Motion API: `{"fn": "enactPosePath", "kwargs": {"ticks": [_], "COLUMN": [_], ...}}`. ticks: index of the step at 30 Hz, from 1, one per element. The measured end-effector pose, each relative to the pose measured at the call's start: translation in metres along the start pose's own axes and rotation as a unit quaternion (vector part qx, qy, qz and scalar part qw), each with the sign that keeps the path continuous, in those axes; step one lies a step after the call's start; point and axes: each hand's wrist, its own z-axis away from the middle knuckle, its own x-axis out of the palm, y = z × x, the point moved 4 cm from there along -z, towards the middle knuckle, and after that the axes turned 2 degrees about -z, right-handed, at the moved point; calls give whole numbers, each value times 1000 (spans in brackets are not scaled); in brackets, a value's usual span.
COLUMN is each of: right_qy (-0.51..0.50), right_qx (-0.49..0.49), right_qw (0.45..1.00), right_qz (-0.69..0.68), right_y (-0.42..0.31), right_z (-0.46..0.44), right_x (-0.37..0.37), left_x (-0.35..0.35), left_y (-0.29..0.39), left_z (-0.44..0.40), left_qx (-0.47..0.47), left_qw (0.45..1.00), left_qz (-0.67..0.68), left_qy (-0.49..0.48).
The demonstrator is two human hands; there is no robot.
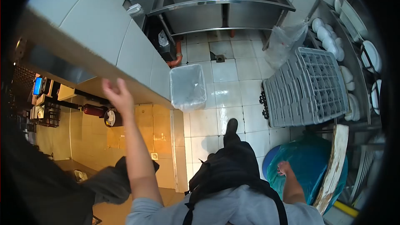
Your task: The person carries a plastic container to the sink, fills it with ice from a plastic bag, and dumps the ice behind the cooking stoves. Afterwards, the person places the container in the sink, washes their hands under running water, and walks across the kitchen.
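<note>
My left hand (pixel 118 95) is raised at the left, beside the edge of a tiled wall (pixel 102 25). Its fingers are apart and nothing shows in them; whether they touch the wall edge I cannot tell. Down by my right side hangs my right hand (pixel 283 168), fingers curled in, with no object visible in it. Behind that hand, as I look down, stands a blue bin lined with a green-blue plastic bag (pixel 304 158). My legs in dark trousers (pixel 225 162) are mid-floor, one black shoe (pixel 232 126) forward.
A bin with a clear liner (pixel 188 87) stands against the wall ahead. Stacked grey glass racks (pixel 308 87) are on the right, near shelves of white dishes (pixel 331 37). A steel double sink (pixel 221 2) spans the far end. Dark clothing (pixel 50 183) fills the lower left.
</note>
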Motion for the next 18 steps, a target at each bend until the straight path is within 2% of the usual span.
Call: {"fn": "enactPosePath", "kwargs": {"ticks": [3, 5, 6, 7, 8, 9, 10, 11, 12, 15, 16, 18], "right_qy": [-22, -45, -55, -62, -62, -63, -53, -42, -36, -48, -51, -65], "right_qx": [34, -2, -23, -47, -127, -205, -210, -201, -203, -292, -296, -402], "right_qw": [998, 998, 995, 992, 977, 951, 955, 970, 976, 955, 954, 913], "right_qz": [52, 48, 75, 103, 162, 220, 202, 130, 74, 3, 11, 27], "right_y": [-50, -102, -139, -186, -217, -237, -274, -325, -378, -534, -572, -642], "right_z": [-40, -73, -84, -89, -116, -163, -182, -190, -192, -176, -189, -202], "right_x": [-18, -29, -34, -40, -44, -45, -53, -60, -65, -64, -60, -47], "left_x": [15, 30, 46, 56, 63, 71, 75, 75, 74, 75, 77, 78], "left_y": [27, 26, 28, 28, 29, 29, 30, 29, 25, 18, 17, 10], "left_z": [-104, -147, -155, -158, -162, -164, -163, -161, -161, -166, -166, -165], "left_qx": [83, 126, 128, 117, 105, 105, 106, 104, 98, 72, 54, 32], "left_qw": [974, 934, 934, 912, 885, 883, 898, 911, 909, 888, 896, 900], "left_qz": [-127, -227, -232, -272, -311, -318, -269, -223, -235, -307, -279, -259], "left_qy": [167, 245, 239, 285, 331, 329, 331, 332, 331, 333, 342, 350]}}
